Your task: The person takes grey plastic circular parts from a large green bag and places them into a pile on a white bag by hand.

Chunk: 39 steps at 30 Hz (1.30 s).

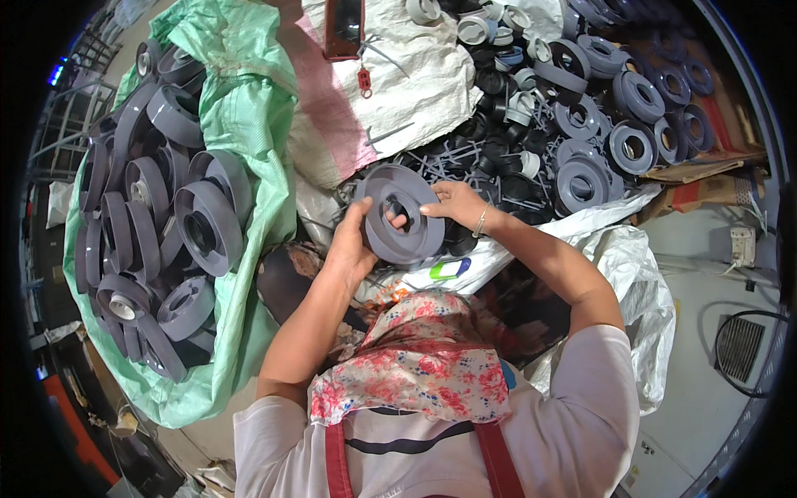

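A round grey plastic ring part (383, 240) with a wide rim and a central hole is held up in front of my body, between both hands. My left hand (354, 242) is closed on its left edge, thumb on the near face and the other fingers mostly behind it. Fingertips show through the hole. My right hand (455, 204) grips the right side, its thumb pressed on the face by the inner rim. Just beyond the ring lies a pile of grey stick-like plastic pieces (452, 163) and black round caps (491, 80).
On the left stands a green woven sack (249, 108) full of similar grey rings (207, 228). More grey rings (635, 148) lie at the far right by cardboard (706, 170). A white woven sack (415, 91) is spread ahead, with a dark phone-like object (344, 29) on it.
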Each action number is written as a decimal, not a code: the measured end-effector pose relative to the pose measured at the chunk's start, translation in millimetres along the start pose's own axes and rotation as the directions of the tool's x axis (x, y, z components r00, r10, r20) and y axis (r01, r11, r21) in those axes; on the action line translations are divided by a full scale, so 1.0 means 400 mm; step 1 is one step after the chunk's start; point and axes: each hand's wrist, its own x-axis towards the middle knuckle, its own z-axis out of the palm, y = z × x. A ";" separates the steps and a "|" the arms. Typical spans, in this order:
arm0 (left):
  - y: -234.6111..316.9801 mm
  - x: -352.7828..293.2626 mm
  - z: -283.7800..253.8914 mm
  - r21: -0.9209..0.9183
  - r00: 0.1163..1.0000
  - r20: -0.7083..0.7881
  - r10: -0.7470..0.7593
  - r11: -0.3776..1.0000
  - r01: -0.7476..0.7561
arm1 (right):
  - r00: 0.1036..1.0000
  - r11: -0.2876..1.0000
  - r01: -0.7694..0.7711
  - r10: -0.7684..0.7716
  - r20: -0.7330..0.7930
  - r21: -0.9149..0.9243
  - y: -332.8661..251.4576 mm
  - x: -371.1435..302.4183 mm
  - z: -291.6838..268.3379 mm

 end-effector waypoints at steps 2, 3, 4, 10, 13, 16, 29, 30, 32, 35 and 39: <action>0.008 0.007 -0.002 -0.022 0.992 -0.081 0.099 0.995 -0.101 | 1.000 0.998 -0.014 0.016 0.018 -0.062 0.043 0.014 -0.008; 0.010 0.004 0.001 0.019 0.978 -0.110 0.179 0.984 -0.178 | 0.999 0.969 -0.046 0.043 -0.017 -0.241 0.062 0.023 -0.015; 0.001 0.004 -0.011 0.112 0.964 -0.099 0.247 0.965 -0.236 | 0.996 0.908 -0.081 0.063 -0.057 -0.411 0.083 0.033 -0.017; 0.003 -0.053 -0.026 0.413 0.795 -0.048 0.605 0.736 -0.536 | 0.969 0.224 0.208 -0.176 0.171 -0.952 0.119 0.030 0.047; 0.013 -0.083 -0.041 0.473 0.760 -0.066 0.647 0.691 -0.547 | 0.962 0.143 0.179 -0.232 0.143 -0.973 0.149 0.025 0.055; 0.010 -0.124 -0.071 0.624 0.727 -0.064 0.683 0.596 -0.505 | 0.883 0.359 0.315 -0.451 0.132 -0.879 0.065 -0.006 0.115; -0.024 -0.194 -0.062 0.120 0.920 0.301 0.251 0.947 -0.298 | 0.847 0.236 0.467 -0.397 0.353 -0.852 -0.264 -0.193 0.233; -0.018 -0.202 -0.060 0.130 0.923 0.307 0.233 0.950 -0.283 | 0.801 0.208 0.520 -0.456 0.388 -0.828 -0.261 -0.196 0.232; -0.011 -0.216 -0.061 0.177 0.929 0.312 0.197 0.949 -0.261 | 0.723 0.106 0.614 -0.471 0.505 -0.782 -0.264 -0.205 0.223; 0.000 -0.217 -0.058 0.229 0.922 0.379 0.083 0.957 -0.180 | 0.688 -0.010 0.676 -0.350 0.636 -0.737 -0.281 -0.236 0.208; -0.005 -0.222 -0.038 0.194 0.922 0.380 0.069 0.969 -0.153 | 0.667 0.086 0.706 -0.415 0.618 -0.703 -0.269 -0.240 0.193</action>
